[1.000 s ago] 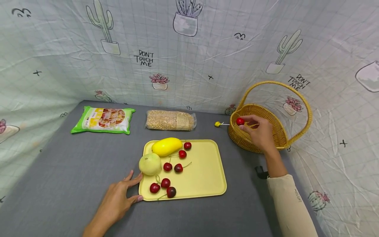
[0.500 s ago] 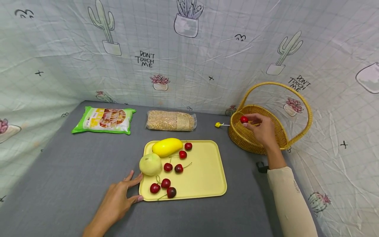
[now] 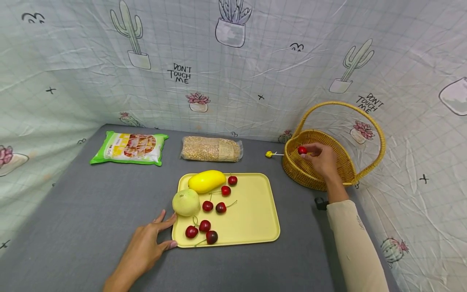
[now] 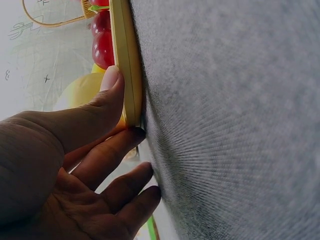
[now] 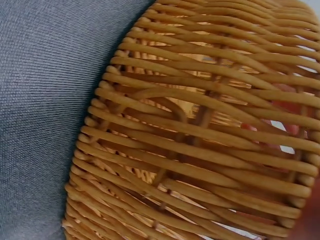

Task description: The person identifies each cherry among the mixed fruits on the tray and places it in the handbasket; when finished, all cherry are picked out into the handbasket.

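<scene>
One cherry (image 3: 302, 150) is pinched in the right hand (image 3: 324, 159) at the mouth of the wicker basket (image 3: 298, 172), right of centre; the left hand (image 3: 145, 242) (fingers loosely spread) touches the yellow tray (image 3: 251, 213), lower centre.

Held cherry (image 3: 302, 150): bright red
Loose cherries (image 3: 207, 206): deep red, some nearly black; green stems
Tray (image 3: 251, 211): pale yellow
Long fruit (image 3: 206, 181): bright yellow
Round fruit (image 3: 186, 202): pale yellow-green
Basket (image 3: 304, 174): golden brown, woven
Bench (image 3: 233, 267): plain grey
Grain pack (image 3: 209, 149): tan
Flat bag (image 3: 129, 147): green edges; white, yellow and brown print
Backdrop (image 3: 299, 24): whitish, faint grid, green cacti, pink succulents, black lettering
Sleeve (image 3: 357, 247): beige
</scene>
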